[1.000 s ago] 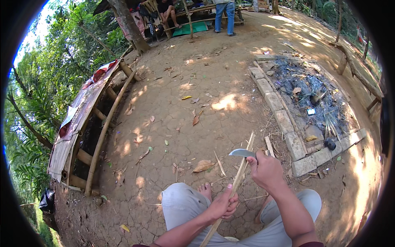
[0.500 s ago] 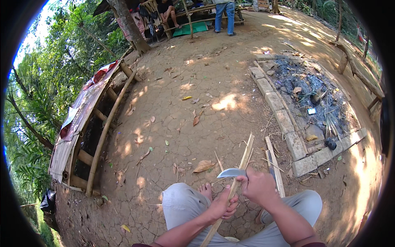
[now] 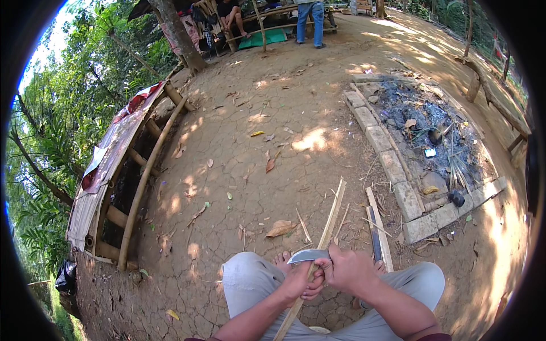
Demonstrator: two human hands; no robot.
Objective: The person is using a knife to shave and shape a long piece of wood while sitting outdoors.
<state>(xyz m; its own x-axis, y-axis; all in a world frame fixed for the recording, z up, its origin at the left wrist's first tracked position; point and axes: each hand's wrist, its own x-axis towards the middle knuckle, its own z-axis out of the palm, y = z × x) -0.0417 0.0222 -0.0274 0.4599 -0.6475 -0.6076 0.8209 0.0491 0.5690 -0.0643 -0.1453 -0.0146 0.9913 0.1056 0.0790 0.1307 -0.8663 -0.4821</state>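
Observation:
A long pale strip of split bamboo (image 3: 331,217) slants up between my knees, its top end frayed. My left hand (image 3: 302,282) is wrapped round it at about mid-length. Just above, my right hand (image 3: 350,267) is closed on a knife whose handle is hidden in the fist. The knife's curved blade (image 3: 307,256) points left and lies across the strip, close over my left fingers. Thin slivers (image 3: 342,220) stand off beside the strip.
A dark sheath-like strip (image 3: 374,232) and a pale wooden slat (image 3: 380,227) lie right of my hands. Stone blocks (image 3: 392,165) edge an ash-filled fire pit (image 3: 424,122). A bamboo bench (image 3: 108,170) stands left. Two people (image 3: 310,25) are at the back near a shelter.
Both hands and the knife have come closer to my body, the blade sliding down the strip toward my left hand. A longer stretch of strip shows above the blade.

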